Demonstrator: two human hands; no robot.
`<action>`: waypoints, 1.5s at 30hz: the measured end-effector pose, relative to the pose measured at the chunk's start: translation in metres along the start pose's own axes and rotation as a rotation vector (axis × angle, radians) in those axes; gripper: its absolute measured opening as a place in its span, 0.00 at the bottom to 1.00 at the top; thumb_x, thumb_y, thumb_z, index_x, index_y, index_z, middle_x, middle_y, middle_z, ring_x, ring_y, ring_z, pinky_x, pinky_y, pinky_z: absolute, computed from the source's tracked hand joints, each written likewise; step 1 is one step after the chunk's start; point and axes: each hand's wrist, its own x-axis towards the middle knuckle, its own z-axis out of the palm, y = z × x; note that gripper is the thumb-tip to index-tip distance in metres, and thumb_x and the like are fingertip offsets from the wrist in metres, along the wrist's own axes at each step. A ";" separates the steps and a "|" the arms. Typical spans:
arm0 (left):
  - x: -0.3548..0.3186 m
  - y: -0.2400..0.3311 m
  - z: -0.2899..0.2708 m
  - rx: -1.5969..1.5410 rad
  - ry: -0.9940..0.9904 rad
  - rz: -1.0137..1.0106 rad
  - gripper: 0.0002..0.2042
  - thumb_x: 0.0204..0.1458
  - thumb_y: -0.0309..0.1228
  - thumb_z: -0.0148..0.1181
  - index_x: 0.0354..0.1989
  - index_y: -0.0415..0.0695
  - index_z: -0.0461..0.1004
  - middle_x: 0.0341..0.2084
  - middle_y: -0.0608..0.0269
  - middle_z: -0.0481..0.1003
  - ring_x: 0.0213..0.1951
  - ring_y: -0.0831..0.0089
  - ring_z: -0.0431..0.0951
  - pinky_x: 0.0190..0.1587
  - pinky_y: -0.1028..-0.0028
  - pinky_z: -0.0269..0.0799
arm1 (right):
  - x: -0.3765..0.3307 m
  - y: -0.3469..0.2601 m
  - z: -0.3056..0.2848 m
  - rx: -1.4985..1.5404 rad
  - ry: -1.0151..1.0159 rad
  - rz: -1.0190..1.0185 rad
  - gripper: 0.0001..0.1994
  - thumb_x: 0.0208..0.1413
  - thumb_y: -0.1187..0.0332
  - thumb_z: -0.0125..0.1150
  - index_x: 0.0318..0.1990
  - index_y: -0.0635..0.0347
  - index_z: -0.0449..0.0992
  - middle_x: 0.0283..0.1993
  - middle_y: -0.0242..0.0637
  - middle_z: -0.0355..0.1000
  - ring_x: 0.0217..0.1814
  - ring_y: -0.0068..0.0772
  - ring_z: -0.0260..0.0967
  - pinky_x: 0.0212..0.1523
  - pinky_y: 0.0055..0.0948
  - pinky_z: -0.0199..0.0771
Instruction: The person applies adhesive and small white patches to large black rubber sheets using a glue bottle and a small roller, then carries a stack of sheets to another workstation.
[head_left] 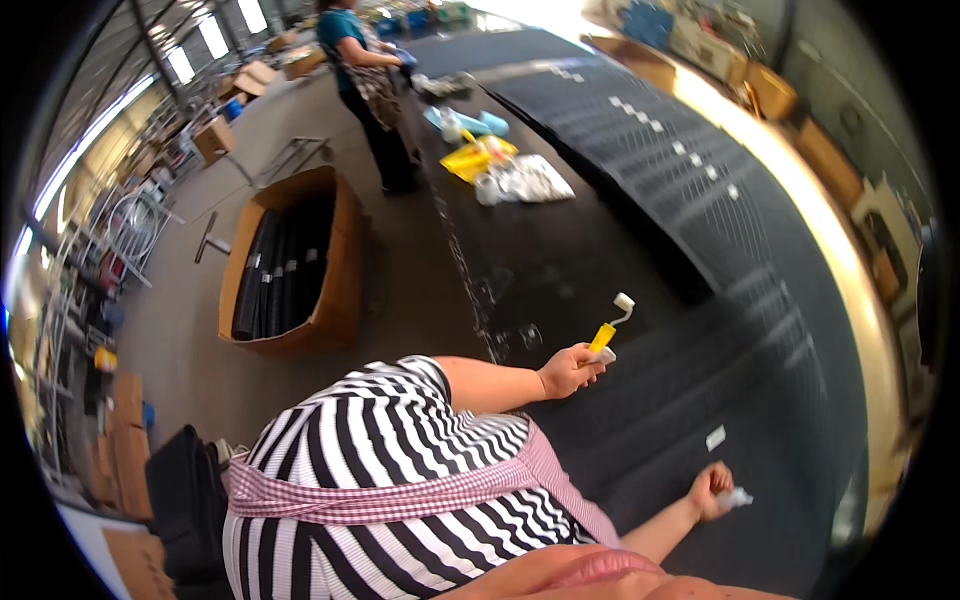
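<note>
My left hand (572, 371) is closed round the yellow handle of a small roller (603, 337). The roller's white head points up and away over the dark table. Something small and white also shows at those fingers; I cannot tell if it is part of the handle. Lower right, my right hand (712, 490) is closed, with a small whitish, blurred piece (737, 497) at its fingers, too unclear to name. Just beyond that hand a white rectangular label (715, 438) lies on a black ribbed sheet (650, 440).
More black sheets (640, 150) with a row of white labels lie farther along the table. A yellow bag (470, 160) and a silvery plastic bag (535, 178) lie nearby. A cardboard box (340, 270) of black rolls stands on the floor left. Another person (365, 90) stands at the table's far edge.
</note>
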 end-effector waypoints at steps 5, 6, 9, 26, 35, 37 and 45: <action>0.035 0.112 -0.136 -0.010 0.579 0.417 0.13 0.65 0.40 0.49 0.40 0.43 0.74 0.24 0.66 0.74 0.22 0.79 0.71 0.25 0.77 0.69 | 0.003 -0.004 -0.001 -0.097 0.164 -0.060 0.46 0.55 0.23 0.24 0.30 0.65 0.70 0.25 0.37 0.59 0.27 0.33 0.54 0.26 0.32 0.54; 0.045 0.138 -0.187 0.058 0.744 0.498 0.14 0.64 0.40 0.52 0.35 0.43 0.76 0.19 0.66 0.73 0.19 0.78 0.71 0.26 0.77 0.69 | 0.005 -0.001 -0.002 -0.090 0.159 -0.047 0.48 0.54 0.22 0.25 0.32 0.66 0.71 0.26 0.38 0.60 0.28 0.34 0.55 0.26 0.33 0.55; 0.047 0.252 -0.302 0.140 0.976 0.480 0.13 0.60 0.38 0.60 0.36 0.39 0.79 0.26 0.67 0.78 0.26 0.78 0.76 0.29 0.76 0.70 | 0.006 0.001 -0.002 -0.068 0.172 -0.044 0.47 0.52 0.21 0.29 0.33 0.65 0.71 0.28 0.36 0.60 0.29 0.33 0.54 0.27 0.31 0.55; -0.117 -0.002 -0.082 -0.238 0.333 -0.206 0.13 0.61 0.38 0.60 0.44 0.40 0.76 0.34 0.66 0.76 0.31 0.80 0.75 0.32 0.77 0.73 | -0.109 0.064 0.007 -0.439 -0.065 0.532 0.27 0.56 0.42 0.61 0.38 0.62 0.79 0.35 0.37 0.71 0.35 0.32 0.65 0.35 0.28 0.69; -0.125 -0.031 -0.069 -0.199 0.281 -0.237 0.16 0.62 0.43 0.58 0.46 0.42 0.75 0.39 0.66 0.76 0.36 0.78 0.76 0.39 0.76 0.73 | -0.110 0.074 -0.015 -0.641 -0.153 0.646 0.20 0.65 0.48 0.53 0.42 0.57 0.79 0.38 0.34 0.74 0.39 0.30 0.71 0.42 0.30 0.74; -0.124 -0.035 -0.064 -0.203 0.277 -0.219 0.14 0.62 0.42 0.58 0.45 0.42 0.75 0.38 0.67 0.76 0.34 0.79 0.76 0.37 0.76 0.73 | -0.111 0.065 -0.016 -0.700 -0.164 0.609 0.19 0.66 0.50 0.53 0.43 0.57 0.79 0.39 0.34 0.74 0.39 0.29 0.71 0.42 0.30 0.74; -0.125 -0.037 -0.068 -0.185 0.266 -0.199 0.15 0.63 0.42 0.58 0.47 0.43 0.75 0.38 0.68 0.75 0.36 0.80 0.77 0.38 0.77 0.74 | -0.113 0.071 -0.022 -0.775 -0.196 0.591 0.16 0.68 0.54 0.51 0.43 0.55 0.78 0.39 0.32 0.74 0.38 0.27 0.70 0.42 0.29 0.74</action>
